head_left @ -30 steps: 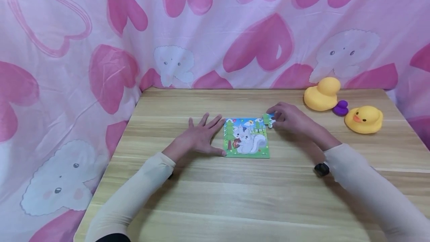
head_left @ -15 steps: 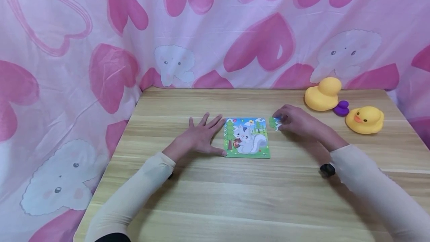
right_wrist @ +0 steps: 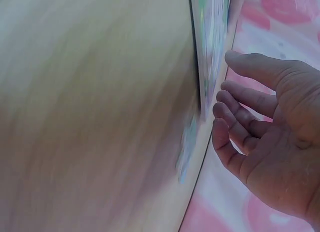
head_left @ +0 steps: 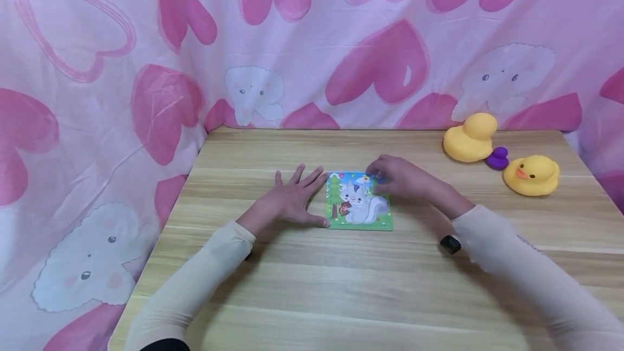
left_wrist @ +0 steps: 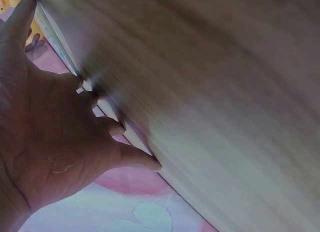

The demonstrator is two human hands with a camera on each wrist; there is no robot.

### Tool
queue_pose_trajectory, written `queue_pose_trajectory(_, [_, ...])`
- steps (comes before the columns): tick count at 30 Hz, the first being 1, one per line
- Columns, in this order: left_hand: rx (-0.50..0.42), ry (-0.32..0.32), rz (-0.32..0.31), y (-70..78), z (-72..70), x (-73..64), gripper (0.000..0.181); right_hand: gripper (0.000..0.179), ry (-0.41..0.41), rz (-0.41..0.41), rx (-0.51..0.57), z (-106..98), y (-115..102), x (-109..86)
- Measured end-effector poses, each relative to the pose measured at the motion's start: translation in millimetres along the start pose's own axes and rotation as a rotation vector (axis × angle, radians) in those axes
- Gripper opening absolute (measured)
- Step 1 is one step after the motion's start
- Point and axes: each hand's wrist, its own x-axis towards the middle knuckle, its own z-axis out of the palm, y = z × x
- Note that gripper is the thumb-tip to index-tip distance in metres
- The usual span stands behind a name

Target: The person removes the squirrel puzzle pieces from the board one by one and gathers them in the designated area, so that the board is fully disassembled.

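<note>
the right hand (head_left: 401,179) hid any piece under loosely curled fingertips at the far right corner of the squirrel puzzle (head_left: 358,202), mid-table, while the flat, spread left hand (head_left: 292,199) braced its left edge; seating that corner probably needed gentle downward pressure.

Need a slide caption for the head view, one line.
Left hand flat on the table beside a squirrel puzzle; right hand at its top-right corner.

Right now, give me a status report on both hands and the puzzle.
Left hand flat beside squirrel jigsaw puzzle. Right hand over its top right corner, grip unclear. Nothing in the way.
</note>
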Motion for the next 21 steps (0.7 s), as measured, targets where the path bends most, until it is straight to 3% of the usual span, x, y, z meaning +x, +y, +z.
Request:
queue_pose_trajectory(4, [-0.005,-0.005,0.004,-0.9,0.7,0.3,0.125,0.047,-0.011,-0.028,0.028,11,-12,5.3])
queue_pose_trajectory(8, [-0.005,-0.008,0.006,-0.6,0.3,0.0,0.125,0.049,0.009,-0.04,-0.017,19,-21,8.3])
queue_pose_trajectory(14, [-0.008,0.003,0.009,-1.0,0.9,-0.4,0.125,0.053,0.06,0.009,-0.1,27,-33,8.6])
queue_pose_trajectory(21, [-0.003,0.004,0.011,-1.0,0.9,-0.2,0.125,0.053,0.052,0.042,-0.112,26,-37,14.4])
